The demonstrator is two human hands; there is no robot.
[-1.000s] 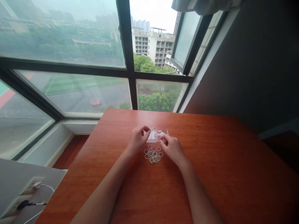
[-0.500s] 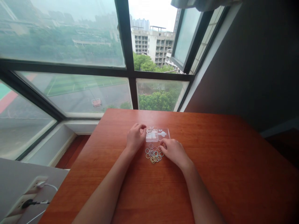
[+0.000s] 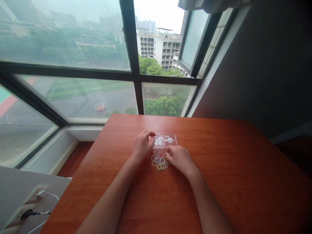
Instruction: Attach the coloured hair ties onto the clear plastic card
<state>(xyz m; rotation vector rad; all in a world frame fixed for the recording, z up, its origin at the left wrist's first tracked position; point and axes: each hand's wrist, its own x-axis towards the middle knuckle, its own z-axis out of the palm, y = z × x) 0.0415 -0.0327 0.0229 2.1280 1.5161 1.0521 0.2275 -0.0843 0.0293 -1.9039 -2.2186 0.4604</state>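
Observation:
A small clear plastic box (image 3: 159, 143) lies on the wooden table, with its transparent lid (image 3: 170, 139) spread out to the right. Some small rings show in its back left part, half covered by my fingers. At the box's left end is my left hand (image 3: 143, 143), thumb and forefinger curved and a little apart over those rings; whether it touches the box I cannot tell. In front of the box lies a pile of small pale and yellowish rings (image 3: 159, 166). My right hand (image 3: 179, 157) rests at the pile's right edge, fingers curled together by a ring; their grip is partly hidden.
The reddish-brown wooden table (image 3: 234, 175) reaches to large windows (image 3: 73, 71) at the back and left. A dark wall (image 3: 263, 71) stands at the right. Sockets with plugs and cables (image 3: 31, 208) are low at the left.
My left hand has shifted slightly right, its fingertips now further over the box's left part. My right hand has moved a little left over the ring pile's edge.

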